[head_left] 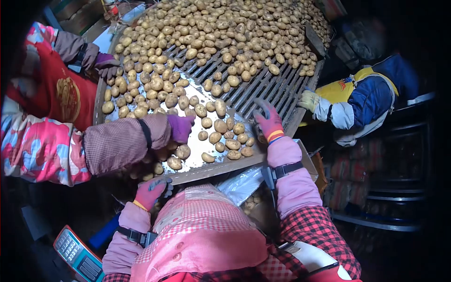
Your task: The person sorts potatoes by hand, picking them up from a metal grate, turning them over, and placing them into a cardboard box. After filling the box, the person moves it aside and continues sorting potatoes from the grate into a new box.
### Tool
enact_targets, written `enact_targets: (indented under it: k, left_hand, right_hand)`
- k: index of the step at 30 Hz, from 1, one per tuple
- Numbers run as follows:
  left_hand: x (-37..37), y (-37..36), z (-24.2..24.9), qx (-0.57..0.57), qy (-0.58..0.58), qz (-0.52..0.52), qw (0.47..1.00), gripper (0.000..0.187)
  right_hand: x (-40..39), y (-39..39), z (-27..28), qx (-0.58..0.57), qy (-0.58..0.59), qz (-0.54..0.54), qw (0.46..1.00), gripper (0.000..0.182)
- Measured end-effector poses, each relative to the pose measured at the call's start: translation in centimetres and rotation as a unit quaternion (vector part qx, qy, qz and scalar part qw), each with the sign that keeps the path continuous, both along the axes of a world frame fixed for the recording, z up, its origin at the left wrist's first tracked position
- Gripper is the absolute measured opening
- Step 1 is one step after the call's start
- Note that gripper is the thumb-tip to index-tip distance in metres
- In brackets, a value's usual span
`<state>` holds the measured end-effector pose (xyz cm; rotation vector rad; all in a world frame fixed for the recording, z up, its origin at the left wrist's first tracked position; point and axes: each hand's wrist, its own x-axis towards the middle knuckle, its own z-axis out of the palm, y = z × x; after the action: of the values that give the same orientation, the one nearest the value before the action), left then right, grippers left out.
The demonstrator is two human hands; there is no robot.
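My right hand (268, 118), in a pink and grey glove, is over the right part of the sorting table, by the edge of the slatted grate (260, 89). Its fingers are apart; a dark round thing sits beside the palm, too dim to name. At the table's front rim (206, 175) is my left hand (152, 190), gloved alike, its fingers bent and what they hold, if anything, not clear. Between the two hands, several potatoes (220, 126) lie on the shiny metal sheet (197, 157).
At left, a person in a red apron (75, 96) reaches over the sheet with a purple glove (181, 127). Another person in a yellow vest (336, 92) stands at right. Potatoes heap at the back. Below lie a plastic bag (242, 185) and a calculator-like device (80, 254).
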<state>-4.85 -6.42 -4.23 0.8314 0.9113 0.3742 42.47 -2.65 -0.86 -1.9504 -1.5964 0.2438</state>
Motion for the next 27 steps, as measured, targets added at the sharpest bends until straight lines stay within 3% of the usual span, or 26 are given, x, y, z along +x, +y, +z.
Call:
enact_targets:
  k: [1,3,6,7,9,12,14,16,18,20,22,24,26,27]
  left_hand:
    - [-0.4,-0.3,-0.4,0.012,0.011,-0.005,1.0,0.037]
    - [-1.1,-1.1,-1.7,0.016,0.015,0.01,1.0,0.038]
    - [-1.5,-1.8,-1.1,-0.002,-0.003,0.027,1.0,0.04]
    - [-1.5,-1.9,-0.9,-0.001,-0.014,0.038,0.999,0.04]
    - [-1.6,-2.2,-0.7,0.001,-0.023,0.05,0.998,0.041]
    - [-1.9,-2.5,-1.1,0.005,-0.025,0.05,0.998,0.042]
    - [-2.0,-2.6,-1.4,-0.005,-0.031,0.051,0.998,0.042]
    - [-1.8,-2.3,-0.9,-0.004,-0.039,0.048,0.998,0.042]
    - [-2.0,-2.2,-0.4,0.002,-0.036,0.048,0.998,0.041]
    - [-1.9,-2.1,-0.5,0.021,0.0,0.035,0.999,0.041]
    - [-1.5,-2.0,0.0,0.006,-0.01,0.029,1.0,0.042]
    - [-0.7,-0.9,0.5,-0.03,-0.038,0.003,0.999,0.044]
    - [1.3,-0.2,1.8,-0.051,-0.046,-0.011,0.998,0.048]
    - [3.0,0.3,3.2,-0.114,-0.048,0.041,0.991,0.05]
  right_hand:
    - [-0.5,-0.5,-0.1,-0.001,-0.004,0.004,1.0,0.044]
    - [-3.2,-2.3,-0.5,-0.132,0.071,0.052,0.987,0.044]
    - [-8.0,-3.3,-1.4,-0.273,-0.006,0.11,0.956,0.048]
    - [-8.6,-3.4,-2.1,-0.27,-0.006,0.114,0.956,0.048]
    - [-9.7,-3.4,-3.2,-0.28,-0.172,0.078,0.941,0.047]
    - [-11.7,-2.4,-3.6,-0.313,-0.221,0.016,0.924,0.047]
    - [-11.1,-1.5,-5.5,-0.272,-0.25,0.024,0.929,0.046]
    - [-11.7,0.2,-4.8,-0.398,-0.251,-0.012,0.882,0.048]
    - [-11.8,0.9,-5.3,-0.4,-0.247,-0.003,0.883,0.048]
    - [-12.2,0.7,-5.1,-0.347,-0.186,-0.071,0.917,0.047]
    - [-12.2,0.4,-4.7,-0.364,-0.158,-0.089,0.914,0.047]
    - [-12.1,-0.7,-6.5,-0.299,-0.136,-0.07,0.942,0.047]
    - [-16.6,-2.8,-2.3,-0.199,0.071,-0.022,0.977,0.044]
    - [-19.1,-3.8,-3.5,-0.142,0.059,0.01,0.988,0.04]
